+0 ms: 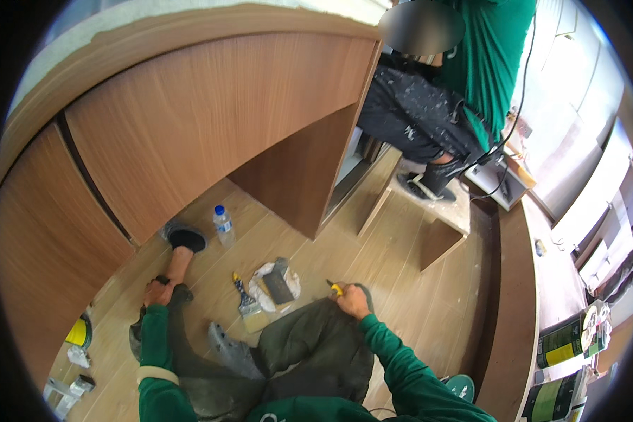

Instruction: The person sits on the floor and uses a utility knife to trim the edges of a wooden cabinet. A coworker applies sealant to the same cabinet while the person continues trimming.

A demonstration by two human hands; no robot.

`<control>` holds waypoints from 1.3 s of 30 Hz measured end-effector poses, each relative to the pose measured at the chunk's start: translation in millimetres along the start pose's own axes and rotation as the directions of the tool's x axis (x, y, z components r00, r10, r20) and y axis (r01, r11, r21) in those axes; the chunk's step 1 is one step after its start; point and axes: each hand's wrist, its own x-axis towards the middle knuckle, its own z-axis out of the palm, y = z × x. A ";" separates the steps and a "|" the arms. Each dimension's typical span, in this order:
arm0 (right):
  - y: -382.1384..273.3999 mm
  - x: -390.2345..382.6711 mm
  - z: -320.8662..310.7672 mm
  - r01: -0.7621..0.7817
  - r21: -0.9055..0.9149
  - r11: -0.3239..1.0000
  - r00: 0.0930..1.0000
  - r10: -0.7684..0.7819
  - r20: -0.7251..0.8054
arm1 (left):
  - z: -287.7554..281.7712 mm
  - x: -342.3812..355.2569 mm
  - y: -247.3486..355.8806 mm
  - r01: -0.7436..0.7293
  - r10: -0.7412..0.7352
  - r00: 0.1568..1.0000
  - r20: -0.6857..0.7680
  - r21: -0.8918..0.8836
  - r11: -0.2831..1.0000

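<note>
My right hand [353,301] is closed around a small yellow-handled cutter [337,288] above my right knee, its dark tip pointing up and left. My left hand [157,292] rests at my left shin, its fingers curled on the dark trouser leg [181,294]. A beige ring like a tape roll [157,375] circles my left forearm. Between my legs, a wide paintbrush [249,307] lies on the floor beside a grey rectangular block [278,283] on a whitish round piece [261,298]. A clear bottle with a blue cap [223,226] stands beyond my left foot [188,240].
A co-worker [429,112] in green and dark clothes has a foot on a low wooden stool [436,205] ahead. The wood-panelled desk [218,119] spans the left. Paint cans [561,340] stand along the right; another yellow-and-dark can [80,332] is at the left edge.
</note>
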 end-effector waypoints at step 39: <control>-44.8 -55.7 -2.5 0.303 -0.362 0.882 0.918 -0.372 -0.136 | 21.7 15.8 -1.7 0.148 -0.157 0.985 -0.069 -0.124 0.981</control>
